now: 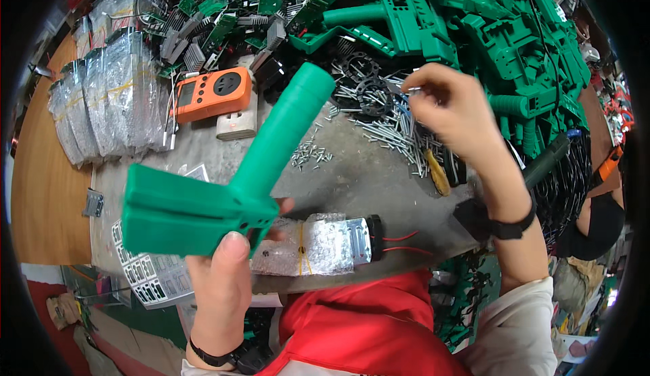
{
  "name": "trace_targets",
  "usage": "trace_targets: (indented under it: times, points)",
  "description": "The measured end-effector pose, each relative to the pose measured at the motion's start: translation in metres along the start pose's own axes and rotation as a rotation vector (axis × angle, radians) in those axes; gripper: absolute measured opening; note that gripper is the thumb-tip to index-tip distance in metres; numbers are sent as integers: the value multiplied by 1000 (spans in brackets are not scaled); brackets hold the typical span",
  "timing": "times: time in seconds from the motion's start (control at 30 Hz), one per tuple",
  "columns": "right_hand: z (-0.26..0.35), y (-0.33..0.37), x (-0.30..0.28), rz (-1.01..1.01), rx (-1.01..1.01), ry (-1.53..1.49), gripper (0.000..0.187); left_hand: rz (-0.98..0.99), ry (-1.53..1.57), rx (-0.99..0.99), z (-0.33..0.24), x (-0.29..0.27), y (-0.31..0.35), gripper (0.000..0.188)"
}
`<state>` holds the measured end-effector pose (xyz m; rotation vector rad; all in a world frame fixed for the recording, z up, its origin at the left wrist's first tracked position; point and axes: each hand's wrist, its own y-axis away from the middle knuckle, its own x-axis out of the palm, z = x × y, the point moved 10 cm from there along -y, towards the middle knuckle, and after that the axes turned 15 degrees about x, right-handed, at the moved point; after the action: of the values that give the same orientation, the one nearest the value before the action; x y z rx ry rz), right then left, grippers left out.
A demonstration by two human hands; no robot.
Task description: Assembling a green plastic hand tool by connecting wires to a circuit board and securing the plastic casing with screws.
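Note:
My left hand [227, 271] grips a green plastic housing [183, 210] by its lower side, thumb on the near face. The housing's round tubular handle [288, 125] points up and to the right. Over a pile of long screws [396, 135], my right hand [453, 108] is raised with its fingers curled in a pinch. Something small and shiny shows at its fingertips, too small to name for sure. Beneath the housing, a bubble-wrapped part [328, 246] with two red wires lies on the grey worktop [352, 186], partly hidden by the housing and my left hand.
Many green housings [420, 30] are heaped at the far right. Circuit boards with heat sinks [217, 30] lie at the back, bubble-wrapped packs [112, 98] at the left. An orange multimeter [213, 95], short screws [311, 154], a yellow-handled screwdriver [437, 173] and printed sheets [152, 274] lie around.

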<state>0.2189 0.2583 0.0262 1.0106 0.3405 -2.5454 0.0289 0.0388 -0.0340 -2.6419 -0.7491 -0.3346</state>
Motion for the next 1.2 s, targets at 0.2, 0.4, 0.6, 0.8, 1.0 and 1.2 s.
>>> trace_targets:
  times: [0.2, 0.4, 0.6, 0.8, 1.0, 1.2]
  points:
    - [51, 72, -8, 213, 45, -737, 20, 107, 132, -282, 30, 38, 15, 61]
    - [37, 86, -10, 247, 80, -622, 22, 135, 225, -255, 35, 56, 13, 61]
    - [28, 102, -7, 295, 275, -376, 22, 237, -146, 122, 0, 63, 5, 40]
    - [25, 106, -7, 144, 196, -487, 16, 402, -194, 357, -9, 93, 11, 39]
    - [69, 132, -57, -263, -247, -361, 12, 479, -333, 518, -16, 101, 14, 37]
    - [78, 141, -53, -211, -334, -336, 14, 469, -465, 510, -20, 101, 15, 38]
